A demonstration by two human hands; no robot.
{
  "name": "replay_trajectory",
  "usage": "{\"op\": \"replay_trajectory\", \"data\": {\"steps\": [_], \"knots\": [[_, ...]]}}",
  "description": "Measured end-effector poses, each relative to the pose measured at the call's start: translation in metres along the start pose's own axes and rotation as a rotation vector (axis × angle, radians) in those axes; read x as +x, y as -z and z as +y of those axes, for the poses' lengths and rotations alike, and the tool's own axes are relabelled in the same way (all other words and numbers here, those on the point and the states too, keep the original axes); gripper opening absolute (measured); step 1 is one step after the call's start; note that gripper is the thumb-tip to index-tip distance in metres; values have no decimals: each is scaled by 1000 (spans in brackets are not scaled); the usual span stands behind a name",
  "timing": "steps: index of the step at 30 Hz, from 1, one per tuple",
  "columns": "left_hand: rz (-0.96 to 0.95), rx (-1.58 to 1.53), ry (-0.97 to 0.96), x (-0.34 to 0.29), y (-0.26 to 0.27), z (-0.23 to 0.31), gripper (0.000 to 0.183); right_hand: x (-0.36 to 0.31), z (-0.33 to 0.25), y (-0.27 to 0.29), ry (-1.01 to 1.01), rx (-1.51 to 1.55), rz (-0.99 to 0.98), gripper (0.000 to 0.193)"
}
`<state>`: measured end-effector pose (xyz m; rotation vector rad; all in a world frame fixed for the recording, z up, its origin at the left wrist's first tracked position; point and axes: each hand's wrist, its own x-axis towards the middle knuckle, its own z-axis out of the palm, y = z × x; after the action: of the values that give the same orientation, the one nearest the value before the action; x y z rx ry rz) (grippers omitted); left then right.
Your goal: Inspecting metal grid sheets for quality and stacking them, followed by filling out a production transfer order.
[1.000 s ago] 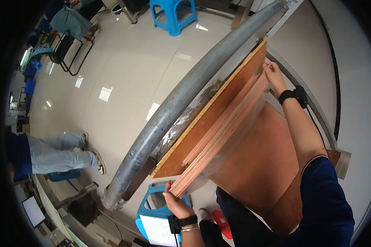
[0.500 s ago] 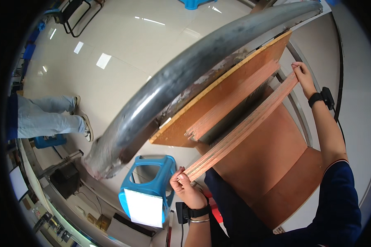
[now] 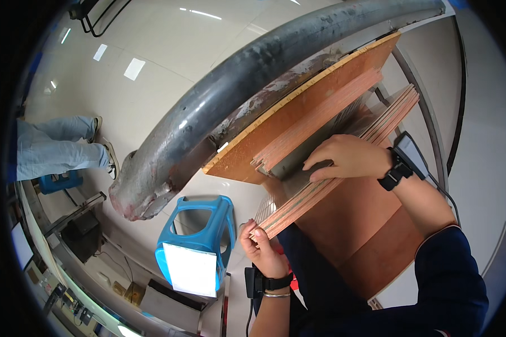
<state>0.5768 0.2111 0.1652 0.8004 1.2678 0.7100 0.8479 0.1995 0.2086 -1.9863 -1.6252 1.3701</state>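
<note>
Both hands hold the bundle of thin reddish plywood strips (image 3: 343, 168): left hand (image 3: 260, 247) pinching its near end, right hand (image 3: 348, 163) flat on top, the bundle lifted off the orange-brown plywood sheet (image 3: 298, 112), not yet set down.

Tilted stack of thin reddish boards (image 3: 343, 168)

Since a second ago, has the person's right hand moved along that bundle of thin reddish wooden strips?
Yes. The right hand has slid from the far end of the wooden strips near the orange board's corner to the middle.
</note>
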Motion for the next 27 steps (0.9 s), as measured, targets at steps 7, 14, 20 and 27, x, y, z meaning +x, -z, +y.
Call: {"op": "replay_trajectory", "data": {"steps": [7,14,20,27], "knots": [[3,102,-40,-6,3,0,28,2,3,-13,-25,78,-68,32],[-42,66,40,-10,14,-12,33,0,2,-16,-78,64,-69,30],[-22,-33,33,-15,10,-9,31,-6,-1,-19,-99,18,-80,32],[-37,179,-74,-19,17,-19,41,-6,-2,-24,-89,-31,-88,37]]}}
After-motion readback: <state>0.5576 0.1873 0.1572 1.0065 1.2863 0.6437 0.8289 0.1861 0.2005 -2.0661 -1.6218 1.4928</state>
